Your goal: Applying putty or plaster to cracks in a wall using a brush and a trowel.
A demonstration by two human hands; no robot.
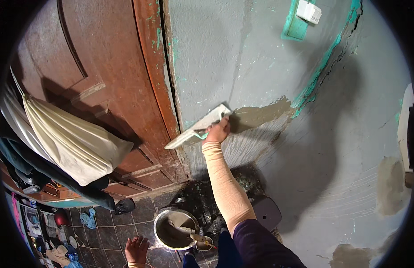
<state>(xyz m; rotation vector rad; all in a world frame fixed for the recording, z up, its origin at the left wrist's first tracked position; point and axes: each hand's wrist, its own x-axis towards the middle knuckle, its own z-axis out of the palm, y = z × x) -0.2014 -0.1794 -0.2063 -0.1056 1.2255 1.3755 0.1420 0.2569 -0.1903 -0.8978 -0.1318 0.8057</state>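
Note:
My right hand [218, 130] is closed round the handle of a long, flat plastering trowel [202, 123] whose blade lies against the grey wall [207, 58] beside the door frame. A band of wet brown-grey plaster [262, 114] stretches rightward from the blade. Scored bare wall shows just below it. Low at the lower edge, my left hand [136, 251] holds nothing, its fingers apart, left of a round metal bucket [158, 230]. Grey mix and a small trowel with a worn handle [199, 238] are in the bucket.
A brown wooden door [108, 44] on the left carries a hanging cream cloth bag [77, 138] and dark clothes. A dark stool [267, 213] stands by the wall base. A crack [334, 60] runs up the wall corner, under a white switch box [308, 12]. Clutter lies lower left.

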